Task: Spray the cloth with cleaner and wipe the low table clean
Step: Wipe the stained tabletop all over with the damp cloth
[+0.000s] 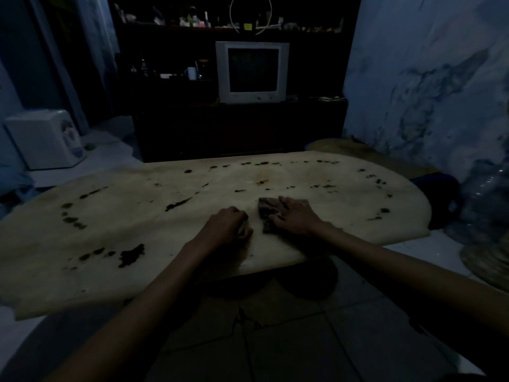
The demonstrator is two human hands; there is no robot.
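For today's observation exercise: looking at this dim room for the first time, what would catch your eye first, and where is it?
The pale low table fills the middle, dotted with dark blotches. Near its front edge the right hand presses flat on a dark cloth, while the left hand rests curled beside it. Behind, a white television glows faintly against dark shelving.

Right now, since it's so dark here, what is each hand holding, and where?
The right hand presses flat on the cloth, covering its right part, on the table. The left hand is curled; whether it holds anything cannot be told.
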